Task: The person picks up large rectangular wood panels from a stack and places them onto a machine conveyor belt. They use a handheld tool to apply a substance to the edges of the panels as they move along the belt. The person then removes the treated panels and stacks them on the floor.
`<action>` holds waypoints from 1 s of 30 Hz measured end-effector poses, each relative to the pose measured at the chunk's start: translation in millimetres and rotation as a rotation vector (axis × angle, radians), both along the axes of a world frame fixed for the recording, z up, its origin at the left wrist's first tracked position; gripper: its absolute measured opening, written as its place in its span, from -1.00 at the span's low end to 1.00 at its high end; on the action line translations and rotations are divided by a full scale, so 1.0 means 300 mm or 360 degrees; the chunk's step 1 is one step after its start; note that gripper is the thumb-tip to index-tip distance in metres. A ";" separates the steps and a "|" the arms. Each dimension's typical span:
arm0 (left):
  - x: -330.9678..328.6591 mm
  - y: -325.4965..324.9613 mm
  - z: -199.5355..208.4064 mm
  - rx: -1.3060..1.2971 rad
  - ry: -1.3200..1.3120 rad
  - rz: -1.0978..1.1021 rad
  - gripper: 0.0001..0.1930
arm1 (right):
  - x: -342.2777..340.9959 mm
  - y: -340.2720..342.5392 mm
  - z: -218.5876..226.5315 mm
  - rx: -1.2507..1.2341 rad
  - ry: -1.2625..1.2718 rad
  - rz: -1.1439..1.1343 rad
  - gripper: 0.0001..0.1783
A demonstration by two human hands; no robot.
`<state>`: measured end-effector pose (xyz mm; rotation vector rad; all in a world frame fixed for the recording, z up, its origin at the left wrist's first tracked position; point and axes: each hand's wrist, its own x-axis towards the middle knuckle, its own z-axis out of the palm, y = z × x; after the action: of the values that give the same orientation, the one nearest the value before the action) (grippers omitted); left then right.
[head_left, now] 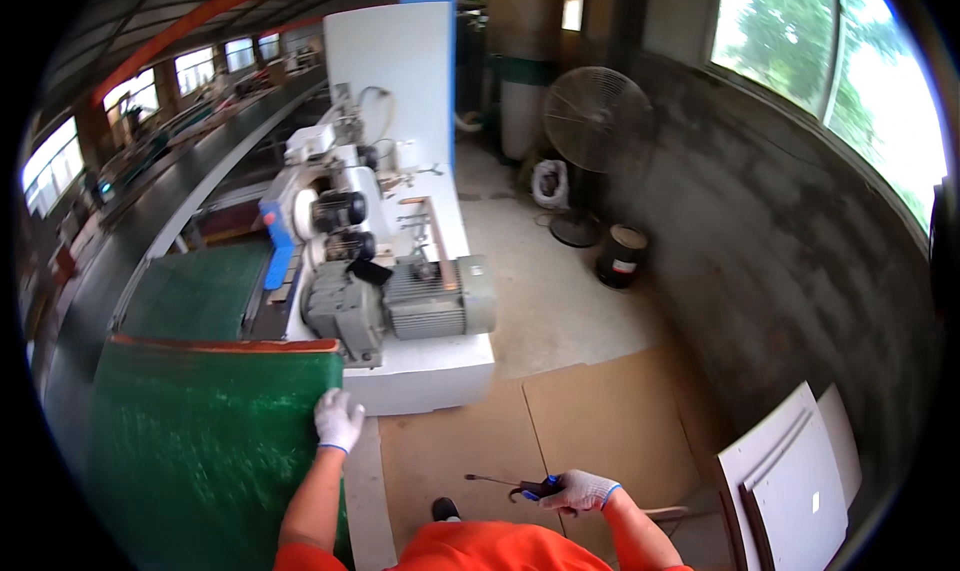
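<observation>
My left hand [339, 421], in a white work glove with a blue cuff edge, rests on the right edge of a scuffed green surface [210, 426]. Its fingers are stretched forward and hold nothing. A red-brown strip [225, 346] runs along the far end of that surface. In front of my body, my right hand [585, 492], gloved likewise, is closed around a dark air blow gun [540, 488] with blue parts. The gun's thin nozzle points left, over the brown floor boards. Part of its grip is hidden in my palm.
Ahead stands a white machine base [430, 386] carrying a grey electric motor [430, 296] and rollers. Pale panels [800, 491] lean at the right by the grey wall [740, 191]. Farther off are a black drum [620, 256] and a pedestal fan [597, 119]. Brown sheets [600, 411] cover the floor.
</observation>
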<state>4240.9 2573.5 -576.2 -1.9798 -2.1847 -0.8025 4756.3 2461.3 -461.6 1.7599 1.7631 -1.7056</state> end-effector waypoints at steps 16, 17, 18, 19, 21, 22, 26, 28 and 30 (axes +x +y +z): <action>-0.627 -0.272 -0.114 0.0076 0.0007 0.0816 -0.49 | -0.857 0.265 -0.257 0.0282 0.0343 0.0854 -0.42; -0.638 -0.297 -0.116 0.0074 0.0003 0.0854 -0.50 | -0.877 0.278 -0.257 0.0220 0.0307 0.0885 -0.43; -0.646 -0.317 -0.119 0.0072 -0.0001 0.0887 -0.50 | -0.893 0.290 -0.257 0.0160 0.0269 0.0911 -0.43; -0.656 -0.335 -0.120 0.0062 -0.0011 0.0935 -0.49 | -0.903 0.302 -0.254 0.0101 0.0228 0.0931 -0.43; -0.707 -0.385 -0.111 0.0037 -0.0002 0.1017 -0.49 | -0.934 0.313 -0.224 -0.0058 0.0189 0.0879 -0.42; -0.730 -0.401 -0.114 0.0032 0.0022 0.1067 -0.49 | -0.940 0.321 -0.215 -0.0137 0.0167 0.0844 -0.42; -0.816 -0.458 -0.138 0.0023 0.0080 0.1278 -0.51 | -0.889 0.341 -0.276 0.0011 0.0222 0.0754 -0.43; -0.830 -0.457 -0.128 0.0006 0.0060 0.1376 -0.52 | -0.853 0.362 -0.302 -0.0016 0.0239 0.0677 -0.46; -0.823 -0.448 -0.118 -0.0037 0.0046 0.1453 -0.52 | -0.830 0.391 -0.304 -0.0055 0.0196 0.0638 -0.48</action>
<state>3994.0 2439.1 -611.5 -0.7732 -2.6580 -0.5711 4507.2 2578.6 -552.8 1.2020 1.9574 -1.6833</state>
